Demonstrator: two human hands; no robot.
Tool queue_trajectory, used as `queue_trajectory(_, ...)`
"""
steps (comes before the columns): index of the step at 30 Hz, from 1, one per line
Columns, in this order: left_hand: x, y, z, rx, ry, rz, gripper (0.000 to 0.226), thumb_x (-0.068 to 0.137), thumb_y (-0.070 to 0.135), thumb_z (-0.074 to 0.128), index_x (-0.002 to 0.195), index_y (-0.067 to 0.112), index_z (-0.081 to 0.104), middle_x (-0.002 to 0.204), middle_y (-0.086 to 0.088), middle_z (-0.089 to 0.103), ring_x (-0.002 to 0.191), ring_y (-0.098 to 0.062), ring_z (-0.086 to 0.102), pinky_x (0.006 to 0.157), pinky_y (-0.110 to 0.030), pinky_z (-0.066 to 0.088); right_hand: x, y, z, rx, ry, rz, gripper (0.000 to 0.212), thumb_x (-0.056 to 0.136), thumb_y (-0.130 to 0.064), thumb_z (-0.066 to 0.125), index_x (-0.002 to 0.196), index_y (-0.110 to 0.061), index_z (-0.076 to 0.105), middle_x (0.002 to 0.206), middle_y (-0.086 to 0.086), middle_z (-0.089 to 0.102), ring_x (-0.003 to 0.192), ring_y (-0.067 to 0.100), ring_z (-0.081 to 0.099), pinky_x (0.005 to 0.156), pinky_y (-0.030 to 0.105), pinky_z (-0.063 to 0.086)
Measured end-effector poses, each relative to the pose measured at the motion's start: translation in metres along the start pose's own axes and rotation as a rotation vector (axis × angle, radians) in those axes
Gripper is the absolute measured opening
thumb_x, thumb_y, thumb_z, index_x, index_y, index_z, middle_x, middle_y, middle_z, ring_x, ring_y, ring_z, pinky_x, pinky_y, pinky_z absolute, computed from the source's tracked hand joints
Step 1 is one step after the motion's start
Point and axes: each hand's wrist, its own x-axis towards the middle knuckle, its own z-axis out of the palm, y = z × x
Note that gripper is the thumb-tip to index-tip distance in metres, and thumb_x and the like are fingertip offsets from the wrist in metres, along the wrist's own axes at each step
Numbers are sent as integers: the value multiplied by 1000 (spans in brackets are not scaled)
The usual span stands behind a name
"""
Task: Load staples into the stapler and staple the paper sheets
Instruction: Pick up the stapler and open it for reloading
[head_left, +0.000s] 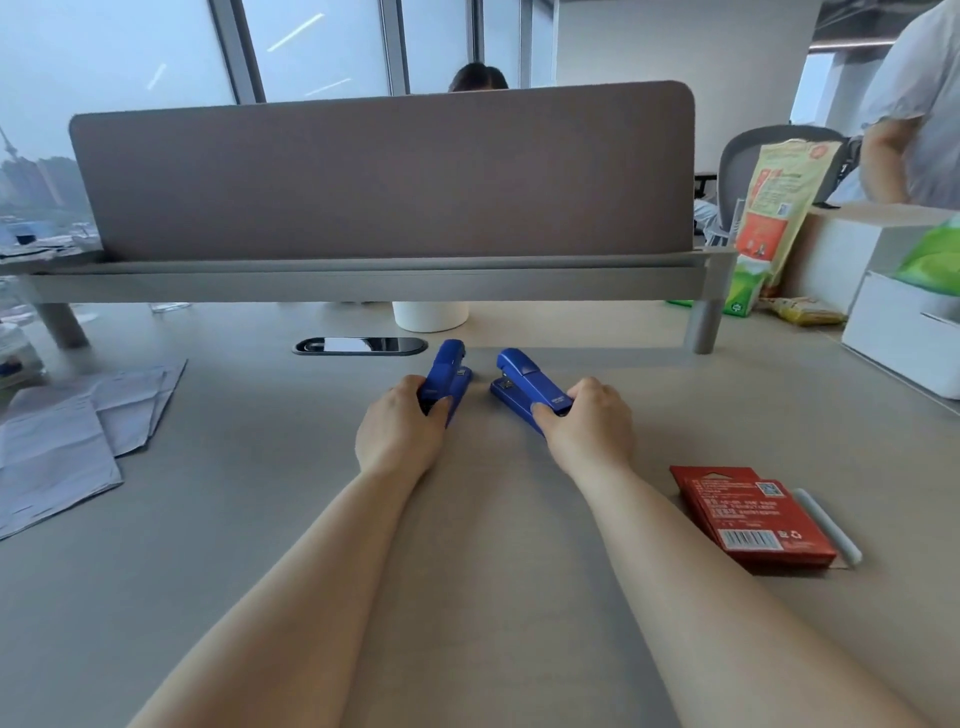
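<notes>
Head: L grip (402, 431) on stapler (448, 370) rear; R grip (589, 426), 2nd stapler (525, 380).

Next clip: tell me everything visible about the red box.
The red box looks like cardboard, with white print, a barcode and a QR code on top. It lies flat on the table, right of the right forearm, nothing gripping it. A pale strip lies along its right edge.

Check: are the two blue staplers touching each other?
Apart. The head view shows a strip of bare table between the left stapler and the right stapler.
</notes>
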Motion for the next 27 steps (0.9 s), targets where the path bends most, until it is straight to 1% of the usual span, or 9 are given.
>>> queue_trajectory(3,-9,0,-6,-8,4,-8,27,90,33,49,116,25,55,106,-3,65,96,-28,57,69,-32,40,-3,-1,-2,16,-16,-15,31,81,-35,62,97,-11,53,103,7,54,96,30,51,71,34,42)
queue_trajectory(7,-28,-6,-17,-26,-19,-21,29,92,29,47,120,26,52,106,-3,63,95,-27,57,69,-32,40,-14,-3,-11,66,23,-31,35,81,-31,63,107,-11,50,113,10,51,105,31,47,81,38,42)
queue_trajectory(11,-53,-13,-31,-52,-41,-15,30,92,25,46,121,26,51,109,-3,63,99,-27,57,71,-32,40,-32,-7,-23,136,63,-154,29,83,-20,60,109,-8,53,114,11,54,107,30,46,86,35,39)
queue_trajectory(15,-80,-21,-47,-46,-122,111,31,93,20,44,124,24,50,118,-2,60,107,-27,53,80,-33,41,-57,-10,-27,232,-135,-236,34,82,-20,64,114,-11,54,115,6,56,109,22,52,90,29,42)
queue_trajectory(17,-92,-23,-53,-36,-178,197,30,94,19,44,122,24,49,119,-1,58,109,-24,51,85,-33,40,-68,-10,-32,313,-293,-202,43,83,-24,65,123,-16,51,120,-1,54,111,15,52,90,25,39)
queue_trajectory(19,-101,-24,-56,-57,-228,265,28,94,19,44,120,24,50,119,-1,57,109,-22,51,91,-34,41,-78,-8,-39,391,-411,-168,42,86,-22,63,125,-20,49,120,-4,57,107,13,56,88,24,39)
queue_trajectory(23,-109,-19,-61,-62,-225,323,26,91,29,51,117,25,51,116,2,57,107,-20,52,91,-34,42,-91,-4,-49,459,-413,-169,29,84,-17,66,109,-25,53,110,0,66,91,17,62,84,27,47)
queue_trajectory(25,-113,-15,-61,-32,-192,351,30,88,34,56,117,27,51,117,3,56,107,-20,52,89,-31,42,-95,-6,-51,477,-417,-195,26,83,-16,67,104,-24,53,104,-2,66,86,13,61,78,20,46)
queue_trajectory(27,-115,-10,-59,-19,-164,373,33,87,36,57,118,27,52,118,3,57,109,-21,50,89,-31,40,-98,-9,-53,482,-422,-218,26,83,-14,67,104,-23,53,100,-5,64,88,8,59,72,12,42)
